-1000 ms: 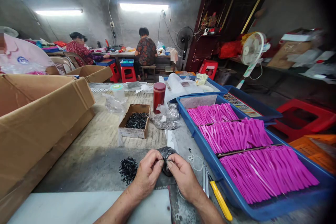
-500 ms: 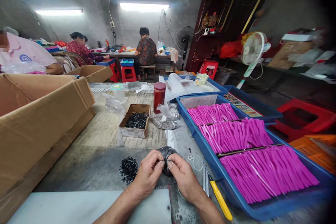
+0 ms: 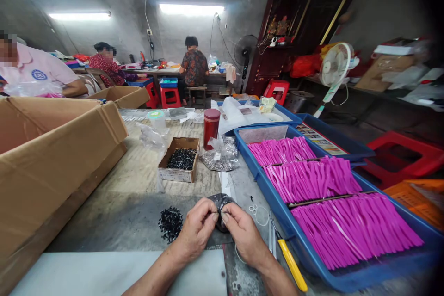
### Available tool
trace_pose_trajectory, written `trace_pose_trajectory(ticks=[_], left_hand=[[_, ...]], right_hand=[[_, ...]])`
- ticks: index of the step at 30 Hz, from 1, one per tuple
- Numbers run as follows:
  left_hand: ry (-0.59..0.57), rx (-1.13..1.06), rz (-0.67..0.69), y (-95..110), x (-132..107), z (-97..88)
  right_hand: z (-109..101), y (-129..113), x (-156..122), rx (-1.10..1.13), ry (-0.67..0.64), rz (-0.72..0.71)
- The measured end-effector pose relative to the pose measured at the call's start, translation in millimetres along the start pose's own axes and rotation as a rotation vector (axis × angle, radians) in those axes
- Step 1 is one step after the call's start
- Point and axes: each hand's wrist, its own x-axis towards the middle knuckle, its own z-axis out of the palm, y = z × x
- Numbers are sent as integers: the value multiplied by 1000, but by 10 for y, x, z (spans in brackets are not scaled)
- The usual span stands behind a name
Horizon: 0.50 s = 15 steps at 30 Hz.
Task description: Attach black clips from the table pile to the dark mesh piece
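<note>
Both my hands meet at the near middle of the table. My left hand (image 3: 197, 230) and my right hand (image 3: 243, 232) each pinch thumb to fingers, tips nearly touching, over a small dark crinkled bag (image 3: 222, 202). Something tiny and thin sits between the fingertips; I cannot make it out. A heap of small black parts (image 3: 169, 224) lies just left of my left hand. White loops of thin cord (image 3: 255, 210) rest right of my right hand.
A blue tray (image 3: 277, 210) with three rows of magenta strips (image 3: 312, 179) fills the right. A yellow-handled tool (image 3: 292, 266) lies beside it. A small box of black parts (image 3: 180, 164), red cylinder (image 3: 211, 128), large cardboard box (image 3: 52, 157), white board (image 3: 114, 274). People sit behind.
My hands stay pinched in the same place. The person in pink at the far left has leaned further into view.
</note>
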Motion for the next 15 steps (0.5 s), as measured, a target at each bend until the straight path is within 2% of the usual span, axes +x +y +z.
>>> trace_pose_trajectory(ticks=[9, 12, 15], left_hand=[[29, -10, -20, 8, -6, -3], [102, 1, -56, 59, 46, -109], [187, 72, -125, 75, 188, -332]], right_hand=[[10, -1, 8, 60, 22, 16], [14, 16, 19, 83, 42, 30], [11, 45, 32, 75, 68, 50]])
